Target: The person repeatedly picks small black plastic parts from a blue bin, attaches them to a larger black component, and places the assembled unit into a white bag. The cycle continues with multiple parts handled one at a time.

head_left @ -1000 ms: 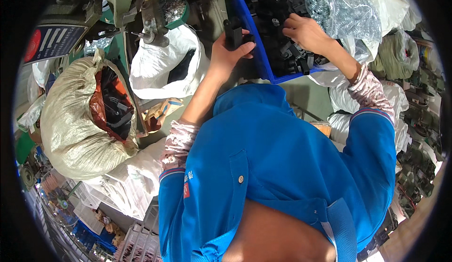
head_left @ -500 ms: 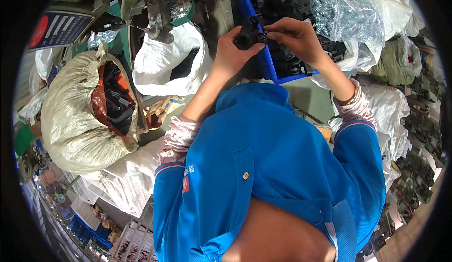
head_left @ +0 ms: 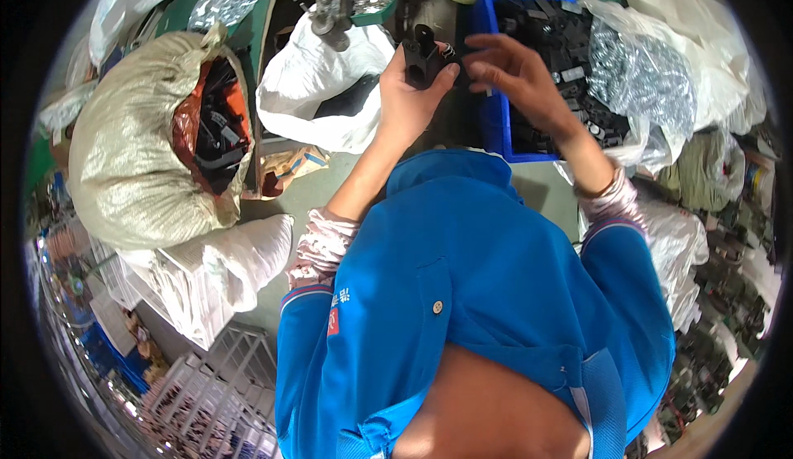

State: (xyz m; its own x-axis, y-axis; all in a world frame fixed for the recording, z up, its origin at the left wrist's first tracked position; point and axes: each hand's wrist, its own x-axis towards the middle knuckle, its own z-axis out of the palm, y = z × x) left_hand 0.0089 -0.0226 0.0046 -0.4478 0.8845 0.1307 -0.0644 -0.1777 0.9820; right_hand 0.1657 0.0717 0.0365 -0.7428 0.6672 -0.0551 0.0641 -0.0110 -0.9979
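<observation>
Black part [head_left: 417, 69] is sitting in the left hand [head_left: 405, 102], fingers clamped on it; at its three o'clock, the right hand [head_left: 527, 83] is hovering, fingers apart.

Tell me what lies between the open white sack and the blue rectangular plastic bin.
In the head view, the left hand is between them, holding a black tubular part above a dark surface; the right hand is partly there too.
</observation>
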